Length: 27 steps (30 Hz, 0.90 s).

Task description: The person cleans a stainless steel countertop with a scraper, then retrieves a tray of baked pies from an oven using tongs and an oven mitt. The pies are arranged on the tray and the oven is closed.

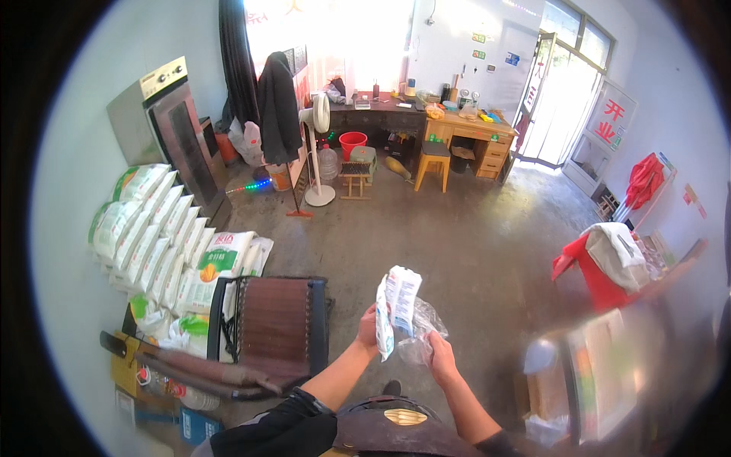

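Note:
In front of my body, my left hand is closed on two white printed packets held side by side. One packet faces up with rows of small print. The narrower packet stands on edge next to my fingers. My right hand grips a crumpled clear plastic bag, which hangs against the packets' right side. Whether the packets touch the bag's inside cannot be made out.
A folding recliner stands at my left, beside stacked white sacks. Farther off are a white standing fan, a yellow stool and a wooden desk. A red-covered chair sits at right, near blurred shelving.

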Tool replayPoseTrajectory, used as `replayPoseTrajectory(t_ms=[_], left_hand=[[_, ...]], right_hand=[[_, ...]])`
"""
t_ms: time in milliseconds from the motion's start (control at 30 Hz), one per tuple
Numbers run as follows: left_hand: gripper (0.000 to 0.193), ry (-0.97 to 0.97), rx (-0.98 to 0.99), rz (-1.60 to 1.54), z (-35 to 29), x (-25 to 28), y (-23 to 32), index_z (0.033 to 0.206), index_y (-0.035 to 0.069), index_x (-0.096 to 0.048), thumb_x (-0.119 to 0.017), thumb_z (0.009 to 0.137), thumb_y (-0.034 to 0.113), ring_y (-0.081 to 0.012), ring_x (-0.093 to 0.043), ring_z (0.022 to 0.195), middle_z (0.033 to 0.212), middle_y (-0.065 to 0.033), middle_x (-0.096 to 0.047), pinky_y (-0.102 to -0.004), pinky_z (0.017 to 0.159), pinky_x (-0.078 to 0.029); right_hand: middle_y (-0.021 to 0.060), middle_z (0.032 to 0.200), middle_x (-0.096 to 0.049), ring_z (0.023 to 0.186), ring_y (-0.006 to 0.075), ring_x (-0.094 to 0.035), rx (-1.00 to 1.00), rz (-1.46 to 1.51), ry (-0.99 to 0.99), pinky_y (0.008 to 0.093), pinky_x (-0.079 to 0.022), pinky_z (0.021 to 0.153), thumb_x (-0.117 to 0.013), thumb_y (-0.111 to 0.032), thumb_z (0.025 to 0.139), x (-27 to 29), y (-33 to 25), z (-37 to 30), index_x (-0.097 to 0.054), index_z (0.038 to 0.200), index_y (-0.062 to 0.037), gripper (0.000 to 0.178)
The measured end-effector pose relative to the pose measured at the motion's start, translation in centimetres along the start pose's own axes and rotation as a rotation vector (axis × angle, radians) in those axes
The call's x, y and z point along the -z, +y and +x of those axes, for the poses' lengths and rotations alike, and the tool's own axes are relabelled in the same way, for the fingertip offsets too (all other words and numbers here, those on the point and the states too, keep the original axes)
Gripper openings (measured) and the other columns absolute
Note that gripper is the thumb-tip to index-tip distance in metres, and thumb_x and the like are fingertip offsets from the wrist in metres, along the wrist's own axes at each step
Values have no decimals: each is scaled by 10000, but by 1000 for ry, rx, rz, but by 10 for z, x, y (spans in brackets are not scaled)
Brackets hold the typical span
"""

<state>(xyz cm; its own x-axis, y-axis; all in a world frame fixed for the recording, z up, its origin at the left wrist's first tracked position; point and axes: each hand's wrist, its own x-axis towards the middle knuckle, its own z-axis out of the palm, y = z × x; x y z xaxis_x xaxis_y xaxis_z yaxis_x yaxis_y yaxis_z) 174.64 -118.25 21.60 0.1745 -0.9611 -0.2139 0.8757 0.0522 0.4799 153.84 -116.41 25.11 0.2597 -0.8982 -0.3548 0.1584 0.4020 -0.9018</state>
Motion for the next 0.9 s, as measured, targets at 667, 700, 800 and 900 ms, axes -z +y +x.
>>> replayPoseTrajectory(t_ms=[667, 700, 800, 900], left_hand=[[224, -487, 126, 817, 687, -59, 233, 1177, 10, -761, -714, 965, 66, -99, -685, 970, 1091, 16, -755, -299, 879, -561], [216, -428, 112, 753, 712, -63, 245, 1162, 19, -766, -718, 955, 51, -97, -683, 951, 1084, 23, -755, -299, 872, -560], [203, -296, -94, 767, 790, -57, 287, 1099, 49, -776, -700, 919, -9, -99, -680, 892, 1010, 24, -759, -315, 834, -572], [127, -116, -722, 1195, 867, -29, 333, 1008, 31, -765, -650, 956, 28, -116, -678, 832, 966, -10, -778, -331, 763, -575]], right_hand=[[15, 853, -719, 779, 97, -613, 347, -503, -383, 328, -521, 712, -660, -260, 1094, -198, -365, 676, -805, 1069, 14, 312], [77, 747, -676, 702, 146, -607, 493, -674, -372, 345, -508, 671, -687, -243, 1068, -215, -375, 697, -783, 997, 6, 277], [160, 717, -639, 650, 246, -613, 596, -950, -540, 365, -508, 653, -707, -240, 1048, -260, -403, 766, -757, 962, -8, 252], [186, 755, -671, 684, 344, -664, 815, -1030, -753, 406, -531, 661, -737, -215, 1014, -304, -418, 851, -776, 965, -47, 180]])
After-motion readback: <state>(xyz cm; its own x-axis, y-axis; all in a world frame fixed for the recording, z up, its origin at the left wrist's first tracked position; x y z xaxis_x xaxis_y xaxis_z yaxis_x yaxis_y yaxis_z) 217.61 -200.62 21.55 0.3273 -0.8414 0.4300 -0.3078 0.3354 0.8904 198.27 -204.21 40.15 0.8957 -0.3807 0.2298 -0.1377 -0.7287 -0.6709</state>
